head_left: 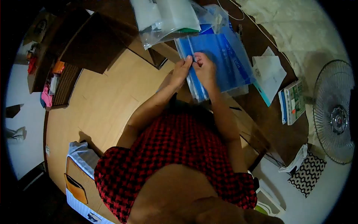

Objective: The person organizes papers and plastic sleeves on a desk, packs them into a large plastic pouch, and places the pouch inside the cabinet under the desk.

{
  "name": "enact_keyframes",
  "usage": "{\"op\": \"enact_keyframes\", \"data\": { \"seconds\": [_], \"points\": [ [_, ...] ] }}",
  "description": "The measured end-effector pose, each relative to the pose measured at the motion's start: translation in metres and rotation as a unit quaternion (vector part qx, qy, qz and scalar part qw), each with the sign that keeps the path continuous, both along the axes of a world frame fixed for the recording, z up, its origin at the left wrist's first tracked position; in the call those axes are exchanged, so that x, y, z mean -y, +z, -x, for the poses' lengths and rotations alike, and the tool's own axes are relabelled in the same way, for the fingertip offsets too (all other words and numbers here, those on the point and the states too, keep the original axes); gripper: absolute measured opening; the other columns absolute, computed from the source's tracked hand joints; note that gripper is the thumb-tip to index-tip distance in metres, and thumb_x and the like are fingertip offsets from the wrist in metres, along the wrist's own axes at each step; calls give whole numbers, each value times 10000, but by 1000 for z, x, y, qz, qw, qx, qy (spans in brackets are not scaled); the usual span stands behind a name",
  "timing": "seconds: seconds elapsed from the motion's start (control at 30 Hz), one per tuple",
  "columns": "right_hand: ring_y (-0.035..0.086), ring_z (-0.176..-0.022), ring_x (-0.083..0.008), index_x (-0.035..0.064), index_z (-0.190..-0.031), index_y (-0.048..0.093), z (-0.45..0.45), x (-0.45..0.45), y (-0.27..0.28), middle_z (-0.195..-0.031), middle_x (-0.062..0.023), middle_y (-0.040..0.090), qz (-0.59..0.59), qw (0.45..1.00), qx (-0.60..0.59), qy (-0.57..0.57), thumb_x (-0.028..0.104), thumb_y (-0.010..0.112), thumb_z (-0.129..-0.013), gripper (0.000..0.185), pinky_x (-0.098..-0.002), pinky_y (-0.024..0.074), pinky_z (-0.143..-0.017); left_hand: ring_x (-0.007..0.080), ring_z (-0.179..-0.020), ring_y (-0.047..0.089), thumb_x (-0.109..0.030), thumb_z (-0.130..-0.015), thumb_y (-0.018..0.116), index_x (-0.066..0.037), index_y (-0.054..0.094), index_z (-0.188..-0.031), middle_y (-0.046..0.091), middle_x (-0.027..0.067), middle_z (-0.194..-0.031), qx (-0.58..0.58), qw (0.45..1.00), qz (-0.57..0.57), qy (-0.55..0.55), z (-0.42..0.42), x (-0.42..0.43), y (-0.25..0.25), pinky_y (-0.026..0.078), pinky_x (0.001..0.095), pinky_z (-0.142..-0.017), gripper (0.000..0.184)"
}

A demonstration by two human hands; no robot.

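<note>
A dark brown counter (pixel 266 123) carries a blue plastic packet (pixel 223 56), the landmark here, lying in front of a person in a red-and-black checked shirt (pixel 179 138). Well to the right of the packet is a fan (pixel 338 119), a small red mark at its hub too blurred to read. Just beyond the packet's far edge sits a clear plastic bag (pixel 167 18) with white contents; near its right side lies a white sheet (pixel 270 72) with a teal edge, and farther right a stack of booklets (pixel 294 102), the print on its green cover illegible.

At the packet's left edge, 2 bare hands are nearly closed. The left hand (pixel 180 72) grips the edge strip between thumb and fingers; the right hand (pixel 205 71), fingers curled, pinches the same strip just beside it. Pale lettering runs along the packet's darker blue right-hand band, too indistinct to read.
</note>
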State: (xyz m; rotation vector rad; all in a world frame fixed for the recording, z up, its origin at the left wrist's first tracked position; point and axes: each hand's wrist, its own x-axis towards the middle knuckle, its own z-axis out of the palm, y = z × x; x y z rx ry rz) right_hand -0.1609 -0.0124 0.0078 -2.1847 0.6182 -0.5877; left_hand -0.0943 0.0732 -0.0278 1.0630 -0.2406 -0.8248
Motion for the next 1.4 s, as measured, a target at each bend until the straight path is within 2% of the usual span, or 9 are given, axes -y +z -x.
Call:
{"op": "enact_keyframes", "data": {
  "seconds": [0.13,0.4,0.63,0.73,0.8,0.9,1.23,1.3,1.4],
  "points": [
    [570,-659,-163,15,-921,575,11,15,-12,-771,-90,607,-103,986,85,103,66,572,-746,183,-280,447,-584,191,-733,550,-242,-833,516,66,492,-1024,569,129,-898,-3,994,-111,-24,-6,5,15,453,297,-653,362],
    [551,-663,-118,16,-854,598,116,-6,49,-753,-66,599,-106,994,18,23,111,591,-767,130,-225,429,-591,243,-793,570,-165,-851,459,54,444,-1076,547,171,-970,-134,987,-90,-15,-18,16,33,504,369,-692,314],
    [509,-641,-75,-2,-876,593,139,-18,29,-746,-30,579,-111,991,58,-39,45,560,-777,114,-206,406,-567,250,-828,569,-203,-852,471,52,448,-1055,544,165,-984,-134,987,-76,-32,-9,17,35,508,379,-706,327],
    [526,-614,-139,4,-882,586,106,-20,15,-758,-70,581,-14,994,84,-70,58,569,-764,130,-241,418,-563,243,-824,563,-196,-844,487,63,461,-1038,553,155,-945,-108,989,-93,-29,-6,18,29,494,373,-709,325],
    [557,-727,-281,11,-878,581,82,-16,6,-824,-147,581,130,990,51,-28,129,593,-735,186,-363,451,-630,237,-805,560,-178,-841,491,71,470,-1027,558,148,-911,-100,991,-92,-19,-3,19,25,485,368,-697,311],
    [549,-725,-331,11,-893,571,56,-10,-4,-816,-169,568,74,997,-3,-19,117,591,-716,208,-405,444,-642,216,-799,553,-226,-830,528,69,483,-1026,557,138,-939,-74,995,-68,-8,1,17,21,470,335,-684,357],
    [564,-647,-246,16,-883,584,60,-4,13,-771,-125,574,64,994,61,57,89,595,-739,162,-301,437,-585,201,-815,554,-189,-831,512,81,480,-1018,559,152,-950,-16,994,-86,-66,-1,27,23,474,310,-682,330],
    [542,-627,-172,19,-898,588,87,-11,33,-740,-67,568,-19,992,120,-34,98,586,-765,155,-271,425,-574,214,-805,567,-174,-844,481,82,456,-1040,550,176,-962,-40,993,-83,-67,-5,30,27,495,315,-677,323],
    [548,-573,-176,11,-871,587,126,-11,36,-734,-125,588,-11,984,137,-110,105,557,-784,131,-284,427,-529,254,-841,563,-195,-863,430,72,414,-1094,530,191,-1005,-143,981,-114,-63,-14,32,39,495,361,-721,353]
  ]
}}
